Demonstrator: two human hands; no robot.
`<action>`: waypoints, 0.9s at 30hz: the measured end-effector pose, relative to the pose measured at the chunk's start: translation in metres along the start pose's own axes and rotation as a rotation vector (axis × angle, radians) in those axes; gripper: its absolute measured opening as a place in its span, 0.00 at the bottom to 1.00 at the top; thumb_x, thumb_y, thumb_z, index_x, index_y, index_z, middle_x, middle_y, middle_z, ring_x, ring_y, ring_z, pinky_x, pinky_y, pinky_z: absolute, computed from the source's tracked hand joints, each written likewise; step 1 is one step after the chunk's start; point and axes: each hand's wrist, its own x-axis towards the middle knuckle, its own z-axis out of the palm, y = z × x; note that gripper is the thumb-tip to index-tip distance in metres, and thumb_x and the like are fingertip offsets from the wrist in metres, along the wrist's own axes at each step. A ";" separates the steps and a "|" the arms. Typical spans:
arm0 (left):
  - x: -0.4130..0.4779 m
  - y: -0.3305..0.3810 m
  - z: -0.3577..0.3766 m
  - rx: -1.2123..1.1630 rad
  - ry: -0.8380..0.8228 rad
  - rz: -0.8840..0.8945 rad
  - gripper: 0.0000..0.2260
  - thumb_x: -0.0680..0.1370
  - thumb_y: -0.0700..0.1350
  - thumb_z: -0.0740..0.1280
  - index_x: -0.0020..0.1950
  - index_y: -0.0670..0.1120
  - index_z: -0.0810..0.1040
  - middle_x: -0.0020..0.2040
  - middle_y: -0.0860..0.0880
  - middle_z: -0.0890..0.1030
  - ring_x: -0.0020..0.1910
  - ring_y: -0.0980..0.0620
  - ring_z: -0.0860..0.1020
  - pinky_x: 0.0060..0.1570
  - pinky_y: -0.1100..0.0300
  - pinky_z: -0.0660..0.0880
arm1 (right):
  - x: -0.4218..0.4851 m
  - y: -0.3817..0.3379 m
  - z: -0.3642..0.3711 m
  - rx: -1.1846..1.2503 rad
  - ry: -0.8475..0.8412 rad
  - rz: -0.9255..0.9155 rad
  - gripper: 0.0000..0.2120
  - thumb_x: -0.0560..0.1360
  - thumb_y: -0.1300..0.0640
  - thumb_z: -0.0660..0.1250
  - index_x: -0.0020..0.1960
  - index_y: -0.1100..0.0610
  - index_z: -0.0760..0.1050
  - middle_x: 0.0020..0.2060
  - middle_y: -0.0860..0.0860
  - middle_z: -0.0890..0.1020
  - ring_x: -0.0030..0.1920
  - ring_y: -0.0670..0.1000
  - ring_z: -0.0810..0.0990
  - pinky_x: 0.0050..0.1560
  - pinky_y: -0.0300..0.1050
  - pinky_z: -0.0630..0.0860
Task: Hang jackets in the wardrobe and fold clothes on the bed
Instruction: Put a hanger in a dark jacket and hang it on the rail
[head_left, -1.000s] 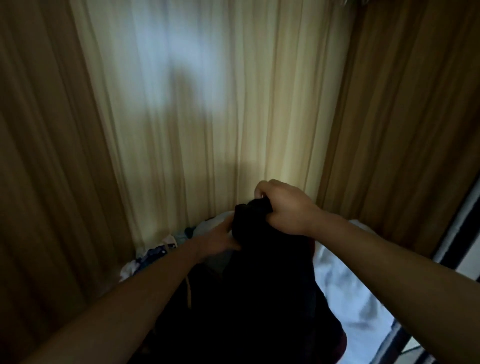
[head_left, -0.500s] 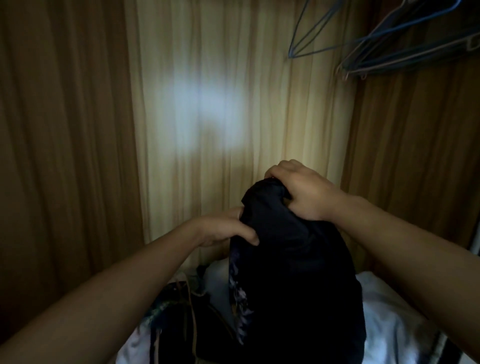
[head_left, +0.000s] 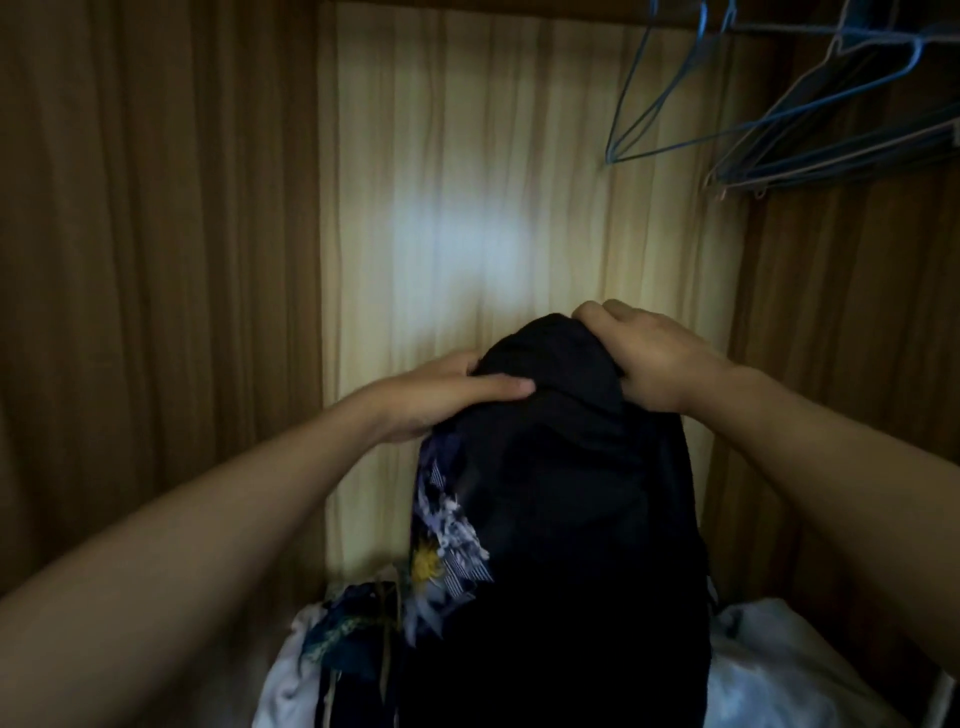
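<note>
Both hands hold a black garment (head_left: 561, 519) up in front of the open wardrobe, and it fills the lower middle of the view. The left hand (head_left: 452, 395) grips the garment's upper left edge. Its thumb lies flat across the front of the cloth and its fingers are tucked behind the fold. The right hand (head_left: 654, 358) clutches the very top of the garment on the right, with its fingers curled over a bunched handful of fabric. From these two holds the cloth hangs straight down in one dark mass, and whether it is a jacket cannot be told. A floral print (head_left: 447, 540) in white, blue and yellow runs down the garment's left edge.

Behind the garment stands the wardrobe's pale wood-grain back panel (head_left: 467, 182), with a bright patch of light above the hands. Darker brown side panels (head_left: 156, 260) flank the garment on the left and right. Above the garment and to its right, a cluster of blue wire hangers (head_left: 779, 119) hangs bare and well apart from the hands.

Below the garment lies a heap of clothes. White cloth (head_left: 769, 670) shows at its lower right and again at its lower left. A dark patterned piece (head_left: 353, 634) lies just beside its lower left edge.
</note>
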 end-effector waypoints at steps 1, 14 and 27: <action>0.000 0.014 -0.006 0.070 0.028 0.003 0.21 0.75 0.50 0.70 0.65 0.42 0.78 0.60 0.44 0.83 0.60 0.45 0.82 0.65 0.51 0.76 | 0.002 0.004 -0.003 0.030 0.021 0.018 0.21 0.75 0.57 0.71 0.62 0.52 0.65 0.47 0.51 0.73 0.44 0.55 0.76 0.45 0.58 0.78; 0.017 0.127 -0.029 1.470 0.896 0.395 0.13 0.75 0.44 0.66 0.55 0.44 0.66 0.48 0.44 0.76 0.42 0.38 0.75 0.35 0.50 0.67 | 0.051 0.003 -0.059 0.708 0.264 0.258 0.16 0.73 0.62 0.67 0.57 0.53 0.67 0.47 0.54 0.79 0.44 0.54 0.78 0.44 0.50 0.73; 0.010 0.047 -0.014 1.020 0.375 0.089 0.19 0.77 0.61 0.68 0.54 0.47 0.70 0.45 0.49 0.80 0.44 0.50 0.79 0.42 0.54 0.75 | 0.047 -0.011 0.025 0.619 0.379 0.294 0.09 0.74 0.64 0.63 0.52 0.54 0.75 0.43 0.52 0.80 0.44 0.54 0.80 0.43 0.50 0.77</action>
